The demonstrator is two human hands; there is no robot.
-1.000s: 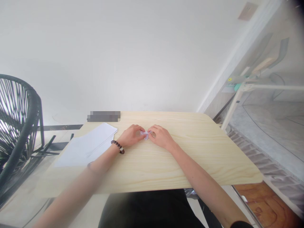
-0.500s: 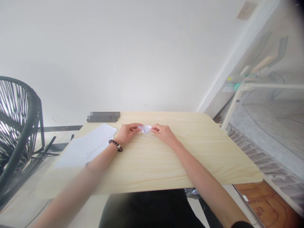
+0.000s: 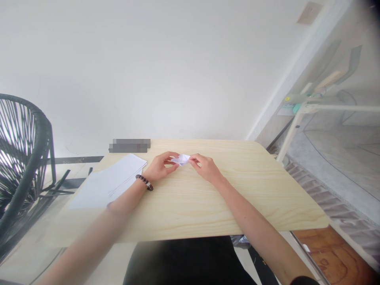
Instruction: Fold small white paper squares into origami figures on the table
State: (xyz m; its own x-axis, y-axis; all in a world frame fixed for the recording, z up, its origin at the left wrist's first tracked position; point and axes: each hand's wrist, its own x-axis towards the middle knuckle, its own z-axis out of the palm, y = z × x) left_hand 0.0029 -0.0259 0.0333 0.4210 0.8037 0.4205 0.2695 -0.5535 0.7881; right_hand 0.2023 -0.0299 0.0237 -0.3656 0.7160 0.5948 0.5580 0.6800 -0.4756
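Observation:
A small piece of folded white paper (image 3: 183,160) is held between my two hands above the middle of the table. My right hand (image 3: 204,167) pinches its right end between thumb and fingertips. My left hand (image 3: 162,166), with a dark beaded bracelet at the wrist, curves round the left end, thumb at the near side and fingers at the far side. A pointed bit of the paper sticks out into the gap between left thumb and fingers. The exact folds are too small to make out.
On the left of the pale wooden table (image 3: 190,213) lies a stack of white paper sheets (image 3: 109,180). A blurred-out dark object (image 3: 129,146) sits at the back left corner. Left of the table stands a dark woven chair (image 3: 41,130); a white metal frame (image 3: 292,132) is at the right.
My left thumb and fingers have spread wider apart around the paper's left end. The paper has turned slightly and shows more of its folded shape. My right hand keeps its pinch.

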